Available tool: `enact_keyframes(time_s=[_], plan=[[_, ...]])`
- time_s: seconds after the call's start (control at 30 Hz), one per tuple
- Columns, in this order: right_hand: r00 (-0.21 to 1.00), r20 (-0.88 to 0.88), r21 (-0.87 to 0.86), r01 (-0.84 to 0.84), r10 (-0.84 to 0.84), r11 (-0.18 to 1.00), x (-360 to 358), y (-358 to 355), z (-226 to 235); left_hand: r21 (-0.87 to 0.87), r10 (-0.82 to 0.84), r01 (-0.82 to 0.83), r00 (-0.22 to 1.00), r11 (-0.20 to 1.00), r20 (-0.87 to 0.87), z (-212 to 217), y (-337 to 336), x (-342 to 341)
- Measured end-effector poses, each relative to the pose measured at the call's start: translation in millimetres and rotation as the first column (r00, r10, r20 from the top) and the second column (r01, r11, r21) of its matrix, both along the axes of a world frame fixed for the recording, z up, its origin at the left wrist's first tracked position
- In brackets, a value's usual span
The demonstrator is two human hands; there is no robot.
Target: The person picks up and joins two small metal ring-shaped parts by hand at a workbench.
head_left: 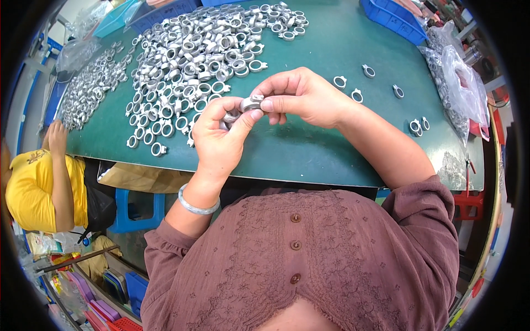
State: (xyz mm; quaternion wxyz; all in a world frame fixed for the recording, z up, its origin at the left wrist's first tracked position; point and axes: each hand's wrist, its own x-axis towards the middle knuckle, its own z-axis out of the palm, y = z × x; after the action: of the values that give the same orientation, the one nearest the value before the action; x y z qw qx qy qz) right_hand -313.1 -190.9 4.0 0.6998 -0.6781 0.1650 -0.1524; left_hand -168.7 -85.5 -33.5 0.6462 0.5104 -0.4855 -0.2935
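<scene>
Two bare hands meet above a green table (309, 157), the left hand (220, 140) and right hand (312, 99) both pinching one metal ring (249, 105) between thumb and fingers; more metal seems tucked into the left palm. The work looks early: a heap of rings (190, 58) spreads beyond and to the left of the left hand, while only a few loose rings (365, 67) lie well apart, right of the right hand. Whether those are finished cannot be told. The near table edge passes under the left wrist and right forearm. The heap crowds the left hand; open surface lies beyond the right hand, toward a blue bin (393, 23).
</scene>
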Motion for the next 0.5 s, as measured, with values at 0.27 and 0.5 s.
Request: enact_keyframes(time_s=[0.27, 0.5], plan=[[1.000, 0.009, -0.007, 0.011, -0.011, 1.000, 0.4, 1.1, -0.6, -0.185, 0.110, -0.063, 0.960, 0.981, 0.259, -6.0, -1.8, 2.9], [0.998, 0.028, -0.001, 0.059, -0.059, 0.998, 1.6, 6.5, 1.6, -0.261, 0.170, -0.076, 0.917, 0.962, 0.360, -4.2, -2.7, 2.3]])
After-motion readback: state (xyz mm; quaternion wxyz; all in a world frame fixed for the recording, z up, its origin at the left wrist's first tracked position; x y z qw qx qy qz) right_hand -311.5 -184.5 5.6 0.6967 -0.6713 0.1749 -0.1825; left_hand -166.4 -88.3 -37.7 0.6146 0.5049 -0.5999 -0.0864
